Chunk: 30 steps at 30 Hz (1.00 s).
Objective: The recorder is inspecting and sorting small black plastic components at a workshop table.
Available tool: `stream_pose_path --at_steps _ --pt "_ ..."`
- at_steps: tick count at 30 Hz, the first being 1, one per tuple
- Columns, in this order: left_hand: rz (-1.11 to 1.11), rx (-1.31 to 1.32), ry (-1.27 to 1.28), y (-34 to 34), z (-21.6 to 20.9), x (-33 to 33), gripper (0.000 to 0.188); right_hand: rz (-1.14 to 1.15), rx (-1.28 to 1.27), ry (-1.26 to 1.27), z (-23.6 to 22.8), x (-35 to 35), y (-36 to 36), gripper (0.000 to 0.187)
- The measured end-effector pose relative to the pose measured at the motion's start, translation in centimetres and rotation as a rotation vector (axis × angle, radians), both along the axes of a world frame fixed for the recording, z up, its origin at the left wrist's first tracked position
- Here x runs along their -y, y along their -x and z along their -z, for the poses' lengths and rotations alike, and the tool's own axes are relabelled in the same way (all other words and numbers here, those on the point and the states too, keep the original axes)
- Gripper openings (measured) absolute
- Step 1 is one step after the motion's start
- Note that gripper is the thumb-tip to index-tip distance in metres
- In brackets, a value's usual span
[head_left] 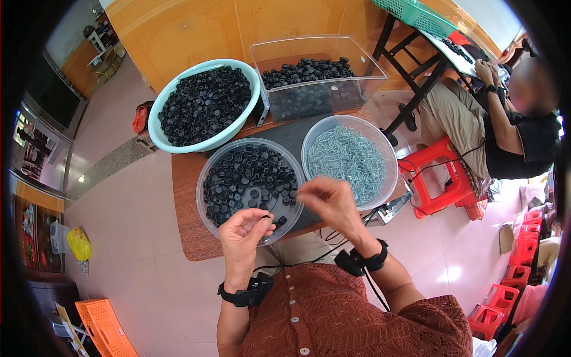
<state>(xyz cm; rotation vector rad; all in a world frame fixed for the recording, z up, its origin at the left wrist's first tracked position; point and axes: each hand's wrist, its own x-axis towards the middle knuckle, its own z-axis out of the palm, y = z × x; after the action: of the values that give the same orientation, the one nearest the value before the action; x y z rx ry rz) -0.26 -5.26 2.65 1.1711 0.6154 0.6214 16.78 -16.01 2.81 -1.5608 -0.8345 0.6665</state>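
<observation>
My left hand (pixel 242 233) is over the near edge of a round clear tub (pixel 202 209) of small black plastic caps (pixel 250 169). Thumb and forefinger pinch a small dark piece, apparently one of these caps, mostly hidden by the fingertips. My right hand (pixel 329 201) hangs between that tub and a second clear tub (pixel 389 156) full of silvery screws (pixel 345 157). Its fingers are bent together, somewhat blurred, and I cannot make out what is in them. Both tubs stand on a brown wooden table (pixel 189 238).
Behind the tubs are a pale green basin (pixel 156 132) and a clear rectangular bin (pixel 366 56), both holding black parts. Cables run from my wrist bands below the table edge. At right, a person (pixel 505 131) works at another table beside a red stool (pixel 425 169).
</observation>
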Motion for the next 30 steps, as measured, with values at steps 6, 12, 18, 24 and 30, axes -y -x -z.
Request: stream_pose_path --at_steps 6,12,18,24,30 --pt "-0.053 -0.006 0.067 1.2 0.7 -0.3 0.014 0.294 0.715 0.246 1.7 0.7 -6.6 0.009" --pt "-0.096 0.021 0.115 1.9 1.5 -0.4 0.012 0.221 0.833 0.286 2.9 0.6 -7.4 0.008" --pt "-0.071 0.023 0.142 2.0 1.7 -0.4 0.013 0.047 0.951 0.300 2.5 0.6 -7.3 0.012" --pt "-0.076 0.028 0.167 2.3 1.6 -0.3 0.012 0.016 0.954 0.344 2.0 0.7 -7.3 0.017" --pt "-0.072 0.047 0.243 3.0 1.7 -0.4 0.015 0.187 0.585 0.147 1.8 1.1 -7.9 0.008"
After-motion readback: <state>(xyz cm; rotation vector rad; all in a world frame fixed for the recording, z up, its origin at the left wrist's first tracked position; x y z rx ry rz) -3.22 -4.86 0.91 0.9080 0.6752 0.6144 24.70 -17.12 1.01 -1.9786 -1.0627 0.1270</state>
